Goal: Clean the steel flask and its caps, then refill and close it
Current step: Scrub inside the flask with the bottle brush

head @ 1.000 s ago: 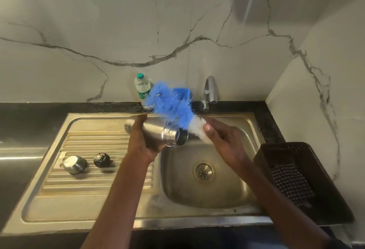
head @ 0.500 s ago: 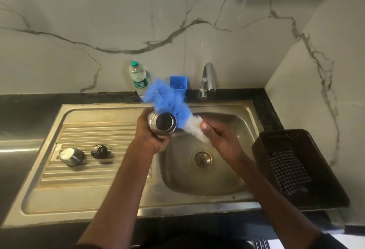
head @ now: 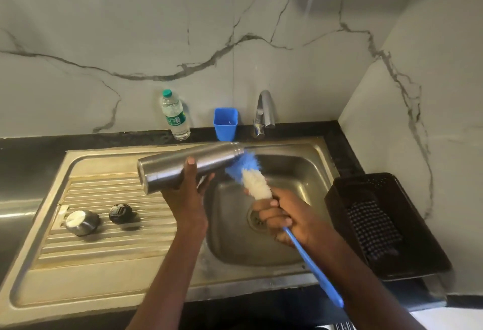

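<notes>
Left hand [head: 187,193]: my fingers wrap under the steel flask [head: 188,166], thumb over the top at mid-body, holding it on its side above the edge of the sink [head: 300,246].
Flask: its base points away from my palm to the left, its open mouth to the right, toward my other hand.
Right hand [head: 285,218]: my fingers are curled tight round the bottle brush [head: 254,180], just below the white bristles, the blue handle running back past my wrist.
Brush tip: the blue bristles touch the flask's mouth; how far they are inside I cannot tell.
Caps: the steel cap [head: 82,222] and the black inner cap [head: 120,213] lie on the drainboard, well to the left of my left fingers, apart from each other.
Handling, as I judge it: the flask is stiff and smooth, likely slippery when wet, and light while empty; mid-body is the right hold, firm enough against the brush's push.
Bristles: soft, they should bend into the narrow neck.
Beyond my fingertips: tap [head: 265,112], blue cup [head: 226,127], water bottle [head: 175,116].
</notes>
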Motion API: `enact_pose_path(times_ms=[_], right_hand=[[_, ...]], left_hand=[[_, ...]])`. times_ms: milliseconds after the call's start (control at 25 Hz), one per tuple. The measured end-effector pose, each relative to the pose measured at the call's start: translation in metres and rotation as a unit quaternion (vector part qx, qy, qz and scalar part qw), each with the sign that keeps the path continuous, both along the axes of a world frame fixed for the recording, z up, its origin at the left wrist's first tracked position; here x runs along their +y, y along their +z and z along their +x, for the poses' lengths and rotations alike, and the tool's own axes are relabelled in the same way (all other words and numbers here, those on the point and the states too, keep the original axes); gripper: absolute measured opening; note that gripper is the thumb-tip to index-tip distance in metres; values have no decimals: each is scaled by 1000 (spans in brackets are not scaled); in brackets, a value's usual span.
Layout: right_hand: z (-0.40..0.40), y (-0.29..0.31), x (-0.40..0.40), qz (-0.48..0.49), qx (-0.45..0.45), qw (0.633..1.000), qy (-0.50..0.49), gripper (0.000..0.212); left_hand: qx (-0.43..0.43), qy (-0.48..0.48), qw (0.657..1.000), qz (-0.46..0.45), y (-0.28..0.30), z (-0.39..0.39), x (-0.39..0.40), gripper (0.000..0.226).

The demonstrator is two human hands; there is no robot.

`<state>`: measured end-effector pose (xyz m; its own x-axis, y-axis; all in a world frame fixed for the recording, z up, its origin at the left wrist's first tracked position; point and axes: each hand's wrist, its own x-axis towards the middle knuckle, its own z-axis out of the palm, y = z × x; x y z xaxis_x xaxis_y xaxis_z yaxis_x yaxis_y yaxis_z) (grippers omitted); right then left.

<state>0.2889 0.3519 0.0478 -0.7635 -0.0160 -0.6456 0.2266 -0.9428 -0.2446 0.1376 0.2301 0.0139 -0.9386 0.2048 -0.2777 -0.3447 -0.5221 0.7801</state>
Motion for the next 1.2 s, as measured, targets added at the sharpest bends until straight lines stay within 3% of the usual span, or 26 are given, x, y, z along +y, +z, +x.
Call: enact_pose_path(times_ms=[120,200,240,280,400,440,520,600,680,720,960,1080,1200], right_hand=[[23,24,-3,22,-17,999,45,22],[26,33,-9,167,-66,983,38,25],[21,30,-12,274,-93,957,15,28],[12,26,-14,401,-120,908,-12,30],[-24,10,-17,719,-164,675,-24,37],[-29,4,-20,765,-159,624,-7,41],[-16,-16,-29,815,-138,563,27,47],[18,-32,-47,820,-127,553,77,52],[43,-37,-60,795,-116,584,114,50],[39,-38,-59,788,-119,594,107,49],[-31,-32,-18,804,-141,577,-12,42],[9,-44,-37,810,-135,567,57,47],[57,-59,-60,792,-120,592,89,50]], left_hand=[[89,4,995,-51,9,-4,-4,46],[47,22,997,-49,7,-9,-6,42],[15,23,999,-29,3,-12,-8,50],[-18,19,999,-18,-2,-12,-7,63],[-79,-2,996,-32,-4,1,-2,69],[-101,-3,995,-20,-2,3,1,66],[-147,17,988,34,1,0,3,64],[-192,46,977,83,0,-16,0,67],[-217,56,971,82,-1,-22,-5,70],[-222,49,971,68,0,-18,-6,71],[-190,14,982,-2,5,5,-5,70],[-206,30,978,16,8,-10,-9,69],[-232,39,971,35,4,-21,-15,73]])
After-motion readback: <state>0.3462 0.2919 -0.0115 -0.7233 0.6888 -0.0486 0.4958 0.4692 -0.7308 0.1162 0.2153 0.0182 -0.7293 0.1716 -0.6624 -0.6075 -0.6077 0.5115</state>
